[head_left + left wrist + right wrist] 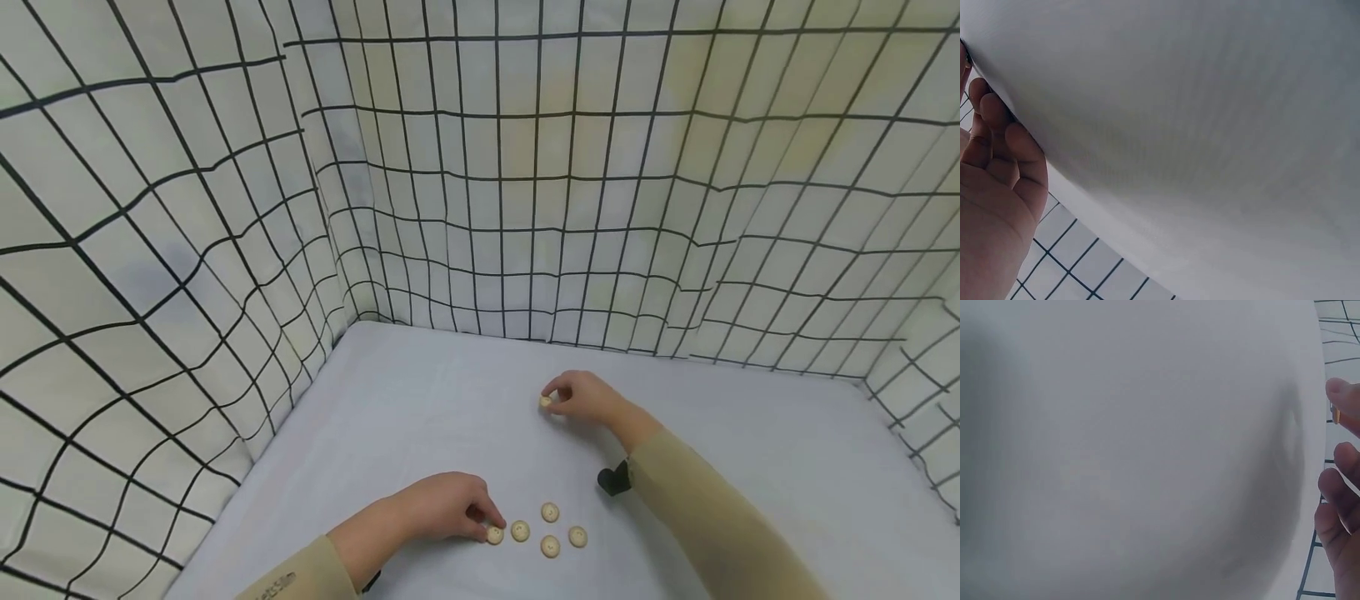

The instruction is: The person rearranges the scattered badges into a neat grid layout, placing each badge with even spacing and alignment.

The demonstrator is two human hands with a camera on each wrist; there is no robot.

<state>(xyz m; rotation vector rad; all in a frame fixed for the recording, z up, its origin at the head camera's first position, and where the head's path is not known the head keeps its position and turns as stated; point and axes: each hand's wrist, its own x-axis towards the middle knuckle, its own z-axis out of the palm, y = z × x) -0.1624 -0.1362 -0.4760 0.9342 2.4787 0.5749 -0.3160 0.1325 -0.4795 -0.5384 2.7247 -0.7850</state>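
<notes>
In the head view my right hand (588, 398) pinches a round cream button (545, 402) between thumb and forefinger, out over the middle of the white table. The right wrist view catches that button's thin edge (1335, 415) between the fingertips. Nearer the front, my left hand (446, 507) has thumb and forefinger on opposite edges of another cream button (495, 535) at table level. Just right of it lies a loose button (520, 531) with small holes. In the left wrist view the left hand's fingers (1025, 150) are curled, and its button is mostly hidden.
More matching buttons lie in a loose group to the right: one at the back (550, 512), one in front (551, 547), one rightmost (577, 537). White walls with a black grid (510, 200) enclose the white table (420, 392) at the back and sides.
</notes>
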